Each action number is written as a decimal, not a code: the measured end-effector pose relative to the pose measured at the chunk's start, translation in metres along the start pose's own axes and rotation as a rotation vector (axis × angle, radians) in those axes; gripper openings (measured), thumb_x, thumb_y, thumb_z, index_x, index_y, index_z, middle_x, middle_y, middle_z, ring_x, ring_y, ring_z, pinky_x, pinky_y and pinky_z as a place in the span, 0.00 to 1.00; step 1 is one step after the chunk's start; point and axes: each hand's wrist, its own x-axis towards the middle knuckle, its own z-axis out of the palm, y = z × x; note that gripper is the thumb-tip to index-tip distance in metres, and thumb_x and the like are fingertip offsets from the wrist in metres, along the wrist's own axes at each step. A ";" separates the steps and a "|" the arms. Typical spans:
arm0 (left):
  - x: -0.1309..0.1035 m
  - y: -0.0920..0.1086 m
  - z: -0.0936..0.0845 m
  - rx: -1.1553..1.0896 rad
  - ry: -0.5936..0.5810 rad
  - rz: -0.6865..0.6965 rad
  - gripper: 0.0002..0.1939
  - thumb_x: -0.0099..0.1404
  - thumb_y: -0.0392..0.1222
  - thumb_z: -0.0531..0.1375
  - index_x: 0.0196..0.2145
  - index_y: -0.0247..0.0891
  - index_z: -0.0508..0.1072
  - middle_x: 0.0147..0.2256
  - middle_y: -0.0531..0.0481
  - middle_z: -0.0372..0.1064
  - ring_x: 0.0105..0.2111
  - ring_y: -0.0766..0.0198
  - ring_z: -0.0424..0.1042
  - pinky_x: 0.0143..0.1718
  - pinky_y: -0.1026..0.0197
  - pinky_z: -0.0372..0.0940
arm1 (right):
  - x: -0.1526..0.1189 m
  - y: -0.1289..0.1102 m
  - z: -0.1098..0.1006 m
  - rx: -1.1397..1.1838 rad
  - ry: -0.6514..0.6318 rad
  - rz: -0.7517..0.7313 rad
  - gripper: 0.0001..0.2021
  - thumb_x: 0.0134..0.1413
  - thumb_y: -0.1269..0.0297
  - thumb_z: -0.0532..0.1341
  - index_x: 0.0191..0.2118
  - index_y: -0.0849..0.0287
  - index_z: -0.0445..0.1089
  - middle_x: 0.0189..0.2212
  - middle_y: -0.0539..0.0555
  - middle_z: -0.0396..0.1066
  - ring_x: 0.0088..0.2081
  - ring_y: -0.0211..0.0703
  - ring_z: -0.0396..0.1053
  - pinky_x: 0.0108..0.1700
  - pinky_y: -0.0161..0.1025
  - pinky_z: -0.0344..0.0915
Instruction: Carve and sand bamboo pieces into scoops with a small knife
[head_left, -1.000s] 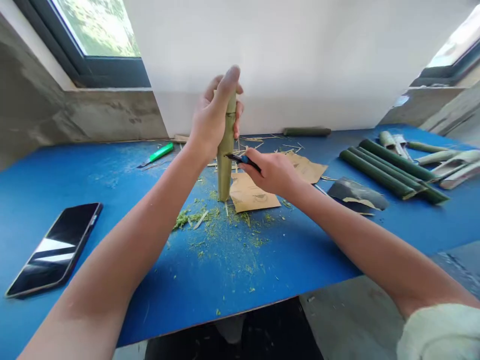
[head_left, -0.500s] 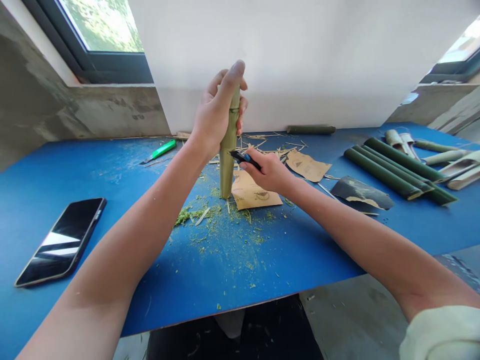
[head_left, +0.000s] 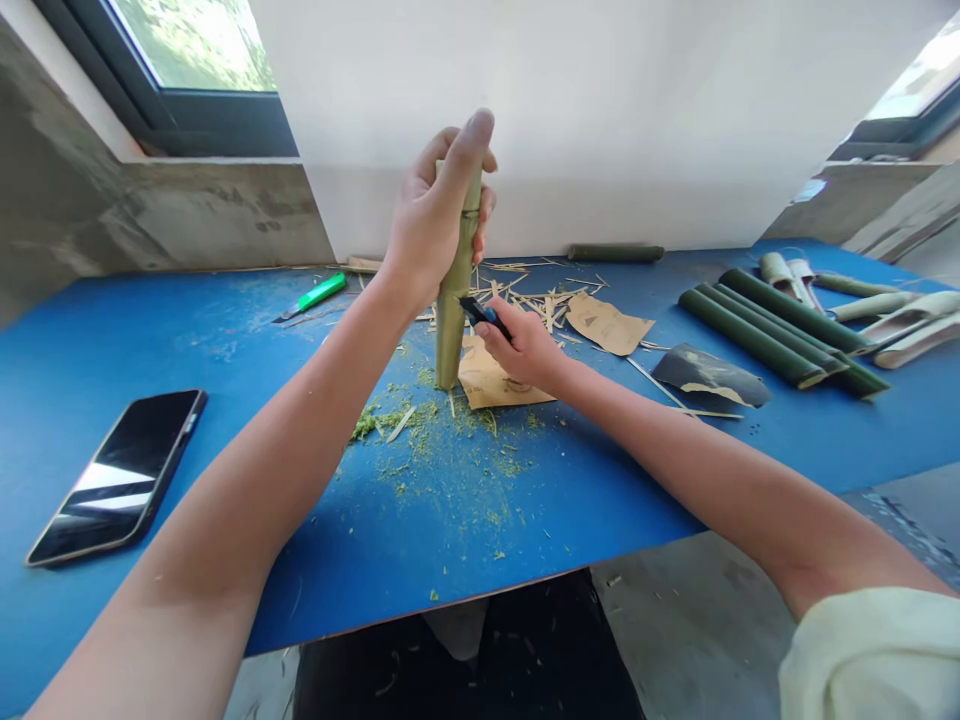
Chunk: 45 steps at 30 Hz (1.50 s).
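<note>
My left hand (head_left: 439,215) is wrapped round the upper part of a pale green bamboo piece (head_left: 451,330), thumb up near its top. The piece stands almost upright, its lower end on the blue table (head_left: 360,560). My right hand (head_left: 525,345) grips a dark utility knife (head_left: 487,318), whose tip meets the bamboo's right side below my left hand. Beside the bamboo's foot lies a brown sandpaper sheet (head_left: 491,380), partly under my right hand. Green shavings (head_left: 375,420) are scattered round the foot.
A phone (head_left: 120,475) lies at the left, a green cutter (head_left: 322,290) behind my left forearm. Behind my right hand are thin strips (head_left: 551,305) and another brown sheet (head_left: 609,323). Farther right are a dark curled sheet (head_left: 709,375) and green bamboo tubes (head_left: 757,335).
The whole view has shifted slightly. Both hands keep their holds, and the knife stays at nearly the same place on the bamboo.
</note>
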 end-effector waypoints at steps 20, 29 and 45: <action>0.002 0.009 -0.011 0.136 0.101 0.039 0.26 0.61 0.75 0.62 0.29 0.51 0.67 0.21 0.52 0.66 0.21 0.56 0.69 0.20 0.56 0.61 | -0.013 0.003 -0.005 0.094 -0.037 0.085 0.14 0.71 0.48 0.57 0.39 0.54 0.63 0.23 0.43 0.64 0.24 0.37 0.60 0.32 0.39 0.56; -0.003 0.007 -0.006 0.068 0.054 0.110 0.21 0.67 0.64 0.66 0.29 0.48 0.68 0.22 0.56 0.60 0.17 0.65 0.61 0.20 0.60 0.56 | -0.012 -0.014 -0.036 -0.162 -0.065 -0.051 0.14 0.73 0.55 0.56 0.57 0.54 0.64 0.30 0.47 0.69 0.27 0.38 0.60 0.32 0.38 0.51; -0.005 0.005 0.005 0.103 0.002 0.110 0.21 0.68 0.63 0.66 0.29 0.48 0.68 0.21 0.57 0.62 0.18 0.66 0.59 0.20 0.58 0.55 | 0.002 -0.035 -0.034 -0.386 -0.062 0.011 0.16 0.75 0.49 0.49 0.49 0.55 0.66 0.27 0.50 0.67 0.24 0.41 0.56 0.30 0.39 0.45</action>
